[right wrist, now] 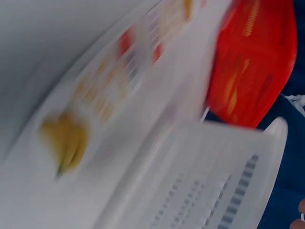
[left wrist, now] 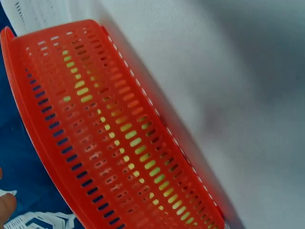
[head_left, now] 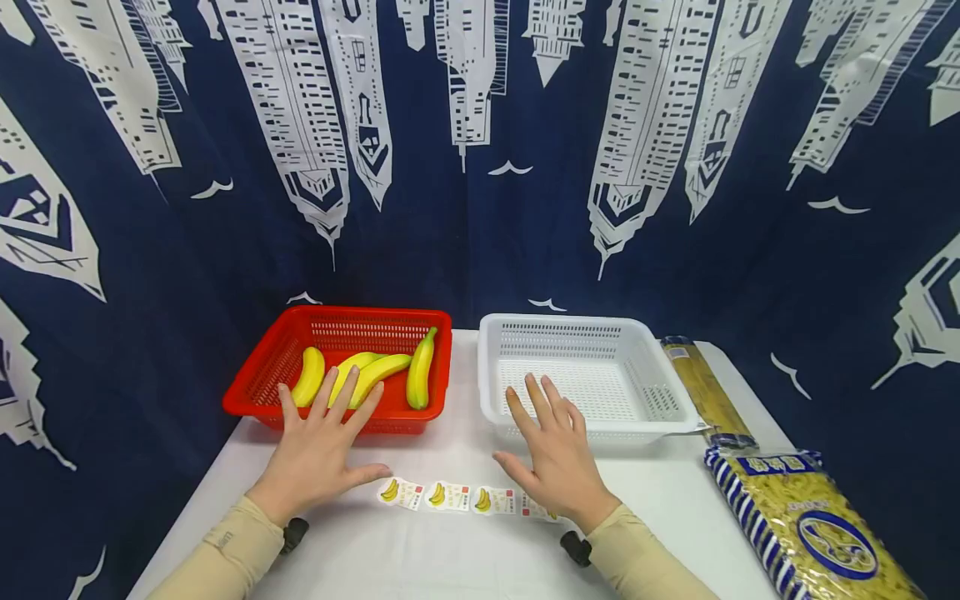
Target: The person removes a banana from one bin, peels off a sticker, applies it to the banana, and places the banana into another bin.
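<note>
My left hand (head_left: 318,458), fingers spread, is in front of the red basket (head_left: 360,315) and overlaps its near rim; whether it touches cannot be told. Inside that basket lie several yellow bananas (head_left: 422,371), which show through the slots of the red basket (left wrist: 71,114) in the left wrist view. My right hand (head_left: 561,462) is also spread, before the white basket (head_left: 570,320), with nothing held. Between the hands a row of banana-picture labels (head_left: 448,496) lies on the table, the rightmost partly covered by my right hand. One label (right wrist: 69,140) appears blurred in the right wrist view.
To the right of the white basket lies a long pack of yellowish strands (head_left: 701,387). Nearer, a big bag of yellow pasta-like pieces (head_left: 832,533) rests at the table's right edge. A dark blue curtain (head_left: 465,242) with white building prints hangs behind the white table (head_left: 420,558).
</note>
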{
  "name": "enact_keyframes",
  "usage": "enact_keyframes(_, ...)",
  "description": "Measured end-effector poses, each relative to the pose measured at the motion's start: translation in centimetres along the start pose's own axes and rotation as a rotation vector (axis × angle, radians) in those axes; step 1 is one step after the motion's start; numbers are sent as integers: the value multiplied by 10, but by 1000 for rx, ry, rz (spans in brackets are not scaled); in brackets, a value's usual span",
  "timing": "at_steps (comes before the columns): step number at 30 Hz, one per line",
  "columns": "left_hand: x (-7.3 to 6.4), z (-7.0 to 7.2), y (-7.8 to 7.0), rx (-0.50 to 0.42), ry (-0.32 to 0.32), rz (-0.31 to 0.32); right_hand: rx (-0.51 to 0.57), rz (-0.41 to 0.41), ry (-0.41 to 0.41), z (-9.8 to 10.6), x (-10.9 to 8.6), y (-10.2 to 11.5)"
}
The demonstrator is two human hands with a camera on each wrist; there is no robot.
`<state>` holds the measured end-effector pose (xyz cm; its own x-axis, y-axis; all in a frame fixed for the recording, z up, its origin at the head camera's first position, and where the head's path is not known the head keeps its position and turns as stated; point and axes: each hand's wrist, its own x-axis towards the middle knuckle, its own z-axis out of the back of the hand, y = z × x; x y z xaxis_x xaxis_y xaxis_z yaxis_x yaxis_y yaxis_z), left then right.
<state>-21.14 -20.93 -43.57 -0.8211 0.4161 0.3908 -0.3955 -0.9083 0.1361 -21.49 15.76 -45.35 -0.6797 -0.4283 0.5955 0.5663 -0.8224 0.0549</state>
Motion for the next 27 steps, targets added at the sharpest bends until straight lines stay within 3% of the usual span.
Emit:
enact_keyframes(3,4,4,5,-60,39,49,169,-76,-38,-4,7,11)
enact_keyframes(5,9,9,10,-114,39,85,309,-135,-111,-9,15,20)
enact_keyframes(8,17,20,21,-216,30,141,588,-266,-202,-15,30,34)
enact_keyframes(10,22,27,31,-276,29,179,779,-377,-201,-19,40,43)
enact_keyframes(13,32,33,47,-353,57,253,979,-544,-101,-26,52,54)
enact_keyframes(16,41,32,63,-446,77,330,1031,-617,2,-37,60,59)
enact_keyframes(19,49,27,79,-584,115,426,1018,-632,51,-50,64,61)
enact_keyframes(23,58,17,99,-726,196,583,955,-633,44,-62,70,64)
enact_keyframes(27,62,6,115,-750,253,653,940,-644,10,-70,78,70)
